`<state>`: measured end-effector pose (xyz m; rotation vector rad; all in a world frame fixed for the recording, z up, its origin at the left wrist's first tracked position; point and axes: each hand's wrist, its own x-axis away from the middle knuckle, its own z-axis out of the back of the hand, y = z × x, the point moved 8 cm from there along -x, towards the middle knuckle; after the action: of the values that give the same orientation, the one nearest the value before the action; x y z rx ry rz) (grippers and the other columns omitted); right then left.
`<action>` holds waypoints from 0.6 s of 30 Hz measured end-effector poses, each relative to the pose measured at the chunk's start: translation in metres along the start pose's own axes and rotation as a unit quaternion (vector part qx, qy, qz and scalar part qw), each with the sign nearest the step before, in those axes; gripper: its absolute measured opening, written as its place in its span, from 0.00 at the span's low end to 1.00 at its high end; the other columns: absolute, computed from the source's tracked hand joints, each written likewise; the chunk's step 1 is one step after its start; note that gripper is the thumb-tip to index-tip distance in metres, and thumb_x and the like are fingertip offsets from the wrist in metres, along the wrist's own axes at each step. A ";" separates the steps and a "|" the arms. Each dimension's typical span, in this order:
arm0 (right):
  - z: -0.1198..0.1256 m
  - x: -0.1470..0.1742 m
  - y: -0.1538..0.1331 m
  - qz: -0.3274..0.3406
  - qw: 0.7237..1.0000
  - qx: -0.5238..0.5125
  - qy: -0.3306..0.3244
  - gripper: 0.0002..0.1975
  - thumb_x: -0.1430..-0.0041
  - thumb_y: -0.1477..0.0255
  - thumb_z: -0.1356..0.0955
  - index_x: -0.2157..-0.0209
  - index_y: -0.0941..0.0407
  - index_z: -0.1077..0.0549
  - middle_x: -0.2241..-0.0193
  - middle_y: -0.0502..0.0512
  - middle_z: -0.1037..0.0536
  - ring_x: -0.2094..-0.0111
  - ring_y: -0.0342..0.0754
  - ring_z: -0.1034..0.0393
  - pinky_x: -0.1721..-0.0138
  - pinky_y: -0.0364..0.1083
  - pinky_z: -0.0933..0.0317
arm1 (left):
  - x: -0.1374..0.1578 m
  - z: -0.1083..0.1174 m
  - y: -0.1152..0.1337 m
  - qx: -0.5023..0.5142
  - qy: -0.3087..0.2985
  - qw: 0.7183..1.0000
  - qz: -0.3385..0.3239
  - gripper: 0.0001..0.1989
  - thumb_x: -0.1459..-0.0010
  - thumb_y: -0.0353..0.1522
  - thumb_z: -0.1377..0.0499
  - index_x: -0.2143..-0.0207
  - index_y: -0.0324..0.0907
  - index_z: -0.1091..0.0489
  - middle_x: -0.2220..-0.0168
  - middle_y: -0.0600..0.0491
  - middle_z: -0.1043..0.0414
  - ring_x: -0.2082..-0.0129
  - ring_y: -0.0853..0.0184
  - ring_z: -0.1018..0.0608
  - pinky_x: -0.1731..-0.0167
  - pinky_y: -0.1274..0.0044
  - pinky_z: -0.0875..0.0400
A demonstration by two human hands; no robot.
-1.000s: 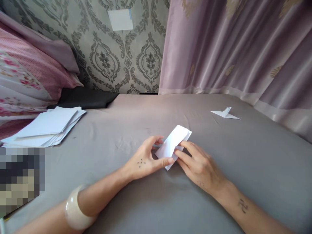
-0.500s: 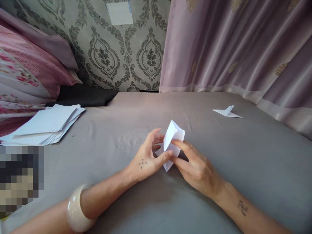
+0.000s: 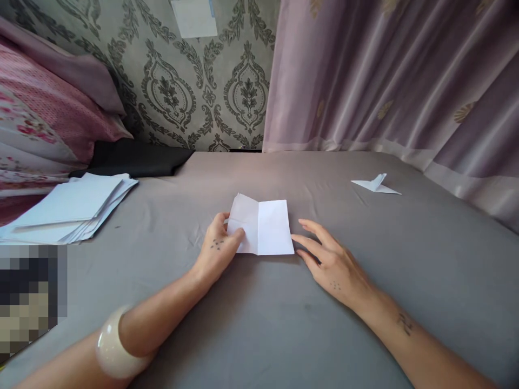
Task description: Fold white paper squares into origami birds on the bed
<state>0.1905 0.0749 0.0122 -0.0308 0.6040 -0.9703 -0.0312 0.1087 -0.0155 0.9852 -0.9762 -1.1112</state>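
A white sheet of paper [image 3: 274, 227] with an upright crease down its middle lies spread out in front of me. Its left half is slightly raised and greyer than the right. My left hand [image 3: 222, 237] grips the left edge, thumb on top and fingers behind. Just off the right edge is my right hand [image 3: 330, 256], fingers apart and holding nothing; its index fingertip is close to the paper's lower right corner, and I cannot tell whether it touches.
Grey cloth [image 3: 259, 324] covers the surface. A stack of white paper [image 3: 68, 202] lies at left, before a folded black cloth [image 3: 138, 158]. A folded paper bird [image 3: 377, 185] sits at far right. Behind are a patterned wall [image 3: 203, 81] and a mauve curtain [image 3: 344, 70].
The paper was a folded, pointed shape between both hands; now it is opened out into a creased rectangle. My left hand has moved left with it, and my right hand has let go.
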 end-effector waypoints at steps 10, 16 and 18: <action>-0.008 0.003 -0.020 0.022 0.998 0.051 -0.039 0.11 0.38 0.80 0.38 0.63 0.54 0.25 0.66 0.53 0.28 0.70 0.44 0.35 0.68 0.46 0.39 | 0.007 -0.002 -0.008 -0.069 0.011 0.997 -0.017 0.28 0.46 0.32 0.45 0.43 0.43 0.46 0.53 0.45 0.29 0.60 0.61 0.23 0.63 0.70 0.29; -0.011 0.004 -0.021 0.021 0.996 0.050 -0.074 0.12 0.37 0.80 0.39 0.65 0.55 0.25 0.68 0.53 0.28 0.68 0.46 0.36 0.67 0.47 0.41 | 0.023 0.001 0.035 -0.273 0.093 0.927 -0.239 0.24 0.44 0.32 0.43 0.44 0.42 0.41 0.40 0.40 0.45 0.41 0.51 0.38 0.45 0.59 0.41; -0.010 0.004 -0.021 0.017 0.996 0.041 -0.073 0.12 0.36 0.79 0.39 0.66 0.55 0.25 0.68 0.53 0.28 0.68 0.46 0.36 0.67 0.47 0.41 | 0.037 -0.011 0.051 -0.345 0.083 0.874 -0.333 0.14 0.41 0.33 0.44 0.51 0.45 0.33 0.43 0.44 0.38 0.41 0.51 0.39 0.43 0.58 0.48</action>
<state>0.1713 0.0617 0.0078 -0.0182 0.4280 -0.9500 -0.0023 0.0816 0.0350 0.7969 -0.0224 -1.7471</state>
